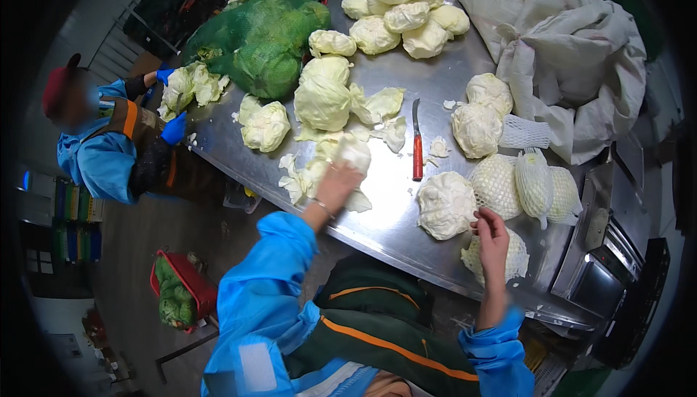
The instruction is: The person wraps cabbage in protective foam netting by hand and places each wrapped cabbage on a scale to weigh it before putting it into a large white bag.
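My left hand (337, 187), blurred, reaches over loose cabbage leaves (305, 176) near the table's front edge. A pale, blurred cabbage piece (355, 153) is at its fingertips; whether it is gripped cannot be told. My right hand (491, 231) has loosely curled fingers and no visible object in them. Its fingertips are beside a trimmed cabbage head (446, 205). Partly behind that hand is a cabbage in white foam netting (517, 258). A hooked knife with a red handle (417, 154) lies on the metal between my hands.
Untrimmed cabbages (324, 94) and a green mesh sack (272, 37) are left; a cabbage pile (403, 4) stands behind. Netted cabbages (495, 184), a white woven sack (561, 43) and a metal machine (604, 233) are right. A co-worker (114, 130) in blue gloves handles cabbage at the left edge.
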### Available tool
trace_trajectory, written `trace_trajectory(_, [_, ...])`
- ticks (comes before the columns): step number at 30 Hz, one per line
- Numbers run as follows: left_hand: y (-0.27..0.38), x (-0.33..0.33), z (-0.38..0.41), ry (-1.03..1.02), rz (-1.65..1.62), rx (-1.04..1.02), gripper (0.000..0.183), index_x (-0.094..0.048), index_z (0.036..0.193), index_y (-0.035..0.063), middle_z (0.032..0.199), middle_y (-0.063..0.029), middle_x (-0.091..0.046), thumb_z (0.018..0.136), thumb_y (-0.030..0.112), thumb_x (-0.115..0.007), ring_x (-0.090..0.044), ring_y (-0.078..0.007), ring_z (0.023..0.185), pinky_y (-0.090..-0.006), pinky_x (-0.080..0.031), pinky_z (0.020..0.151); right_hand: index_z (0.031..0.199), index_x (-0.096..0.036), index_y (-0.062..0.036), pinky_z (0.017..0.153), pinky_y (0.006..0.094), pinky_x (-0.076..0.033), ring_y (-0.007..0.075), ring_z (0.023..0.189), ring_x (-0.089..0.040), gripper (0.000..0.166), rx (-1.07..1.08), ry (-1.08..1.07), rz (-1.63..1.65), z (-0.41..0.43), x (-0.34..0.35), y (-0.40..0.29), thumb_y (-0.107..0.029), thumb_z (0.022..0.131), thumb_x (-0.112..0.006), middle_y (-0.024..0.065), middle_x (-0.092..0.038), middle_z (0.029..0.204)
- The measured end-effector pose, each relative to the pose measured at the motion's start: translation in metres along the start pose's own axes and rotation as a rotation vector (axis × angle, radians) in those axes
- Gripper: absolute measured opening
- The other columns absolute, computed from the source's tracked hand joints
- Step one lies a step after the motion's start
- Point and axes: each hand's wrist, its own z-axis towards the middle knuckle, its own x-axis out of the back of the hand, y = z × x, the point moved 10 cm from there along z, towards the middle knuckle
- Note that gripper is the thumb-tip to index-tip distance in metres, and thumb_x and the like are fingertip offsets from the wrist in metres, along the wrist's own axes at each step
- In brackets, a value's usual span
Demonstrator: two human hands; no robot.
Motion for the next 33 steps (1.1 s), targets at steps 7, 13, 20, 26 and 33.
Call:
trace_trajectory(7, [-0.034,0.103,0.020,0.335,0.179,0.363,0.019,-0.053,0.072,0.0052,0.090,-0.0146,-0.046,0.054,0.002,-0.053,-0.042,-0.0326,0.091,-0.0455,-0.030,0.081,0.101,-0.052,0.0010,0.064,0.0217,-0.044,0.0102,0.070,-0.055,0.020,-0.058,0.153,0.146,0.039,0.059,0.032,-0.008,0.084,-0.047,0.0097,-0.059,0.089])
trace_trajectory(13, [0.092,0.016,0.112,-0.021,-0.173,-0.149,0.043,-0.050,0.106,0.0115,0.117,-0.0111,-0.041,0.065,0.017,-0.062,-0.033,-0.0305,0.114,-0.0469,-0.022,0.094,0.100,-0.053,0.0009,0.066,0.0215,-0.044,0.0099,0.073,-0.055,0.019,0.019,0.159,-0.135,0.039,0.026,-0.010,-0.005,0.083,-0.048,0.0076,-0.059,0.088])
trace_trajectory(20, [0.027,-0.035,0.114,0.031,-0.138,0.179,0.042,-0.050,0.106,0.0060,0.114,-0.0127,-0.043,0.066,0.015,-0.059,-0.031,-0.0304,0.115,-0.0484,-0.022,0.093,0.104,-0.054,-0.0044,0.082,0.0279,-0.039,0.0203,0.095,-0.051,0.026,0.226,0.170,-0.563,0.112,0.091,-0.109,-0.005,0.079,-0.050,0.0096,-0.055,0.103])
trace_trajectory(26, [0.125,0.066,0.119,0.157,-0.457,0.077,0.034,-0.055,0.099,0.0107,0.108,-0.0123,-0.047,0.065,0.010,-0.059,-0.037,-0.0326,0.107,-0.0452,-0.025,0.091,0.100,-0.054,-0.0120,0.090,0.0346,-0.033,0.0295,0.107,-0.042,0.029,0.751,0.028,-1.656,0.238,0.057,-0.089,-0.011,0.071,-0.056,0.0129,-0.049,0.111])
trace_trajectory(33, [0.109,0.128,0.099,0.231,-0.950,0.428,0.044,-0.048,0.111,0.0024,0.109,-0.0130,-0.051,0.069,0.004,-0.062,-0.047,-0.0251,0.104,-0.0317,-0.037,0.086,0.109,-0.047,-0.0007,0.084,0.0268,-0.041,0.0174,0.093,-0.053,0.031,0.065,-0.313,0.115,0.157,0.070,-0.156,-0.018,0.083,-0.047,0.0100,-0.054,0.103])
